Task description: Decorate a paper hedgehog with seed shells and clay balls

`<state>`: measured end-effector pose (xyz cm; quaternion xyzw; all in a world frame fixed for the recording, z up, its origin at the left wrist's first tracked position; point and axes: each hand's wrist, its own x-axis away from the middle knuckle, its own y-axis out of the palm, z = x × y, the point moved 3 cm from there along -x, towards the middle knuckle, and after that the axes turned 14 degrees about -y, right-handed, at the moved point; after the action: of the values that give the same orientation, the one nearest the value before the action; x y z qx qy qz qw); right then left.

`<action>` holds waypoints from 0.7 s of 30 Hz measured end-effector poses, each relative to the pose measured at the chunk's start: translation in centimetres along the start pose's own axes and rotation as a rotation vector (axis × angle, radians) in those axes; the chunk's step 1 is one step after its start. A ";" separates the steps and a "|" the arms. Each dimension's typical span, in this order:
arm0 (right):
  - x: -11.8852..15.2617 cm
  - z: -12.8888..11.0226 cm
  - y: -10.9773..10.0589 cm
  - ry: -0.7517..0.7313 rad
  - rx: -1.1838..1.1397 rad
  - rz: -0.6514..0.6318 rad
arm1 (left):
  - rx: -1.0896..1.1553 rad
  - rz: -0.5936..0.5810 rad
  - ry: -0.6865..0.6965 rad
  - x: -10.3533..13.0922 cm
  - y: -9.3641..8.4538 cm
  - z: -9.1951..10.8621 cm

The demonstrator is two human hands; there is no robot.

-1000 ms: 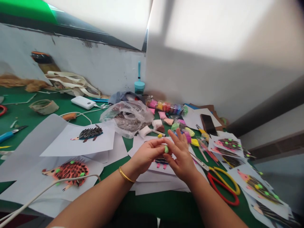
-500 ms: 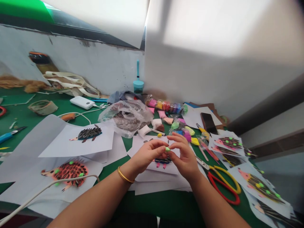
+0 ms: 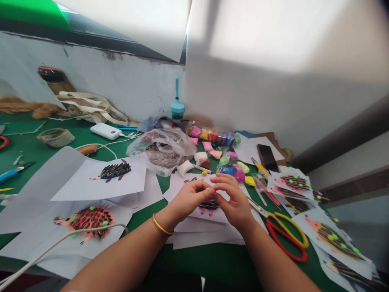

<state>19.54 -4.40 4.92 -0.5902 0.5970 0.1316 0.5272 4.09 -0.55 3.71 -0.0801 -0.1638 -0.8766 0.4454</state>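
Note:
Above a paper hedgehog picture [image 3: 209, 203], my left hand [image 3: 191, 198] and my right hand [image 3: 234, 200] meet at the fingertips. Their thumbs and forefingers close on a small piece of light green clay [image 3: 208, 188], nearly all hidden by the fingers. Beneath them, the picture has a dark seed-covered body with blue and pink feet, partly covered by my hands. A small yellow clay ball [image 3: 204, 173] lies just beyond my fingers. Scissors [image 3: 287, 231] with red and yellow handles lie to the right of my right hand.
Behind my hands are a plastic bag of seeds [image 3: 164, 152] and several colored clay packets [image 3: 225, 160]. Finished-looking hedgehog pictures [image 3: 331, 237] lie at right, others [image 3: 91, 221] at left. A white cable [image 3: 60, 239] crosses the left papers. A phone [image 3: 267, 157] rests at back right.
My fingertips have drawn closer together over the green clay, which showed plainly before and is now mostly covered. The right hand's raised fingers have lowered and curled inward.

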 end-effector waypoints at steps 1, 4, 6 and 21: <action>0.0 0.0 0.0 0.001 0.003 0.000 | -0.005 0.012 0.004 0.0 0.0 0.0; 0.0 0.0 0.1 -0.014 0.031 -0.013 | -0.026 0.018 -0.001 0.0 -0.1 0.1; -0.1 -0.2 0.1 -0.032 0.049 -0.007 | -0.056 0.022 -0.003 0.1 0.0 0.2; 0.6 0.6 -0.3 0.098 -0.056 0.160 | 0.268 0.151 0.099 -0.2 -0.1 -0.4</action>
<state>20.27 -4.36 4.33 -0.5608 0.6634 0.1609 0.4685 4.16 -0.48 3.24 0.0111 -0.2509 -0.8138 0.5241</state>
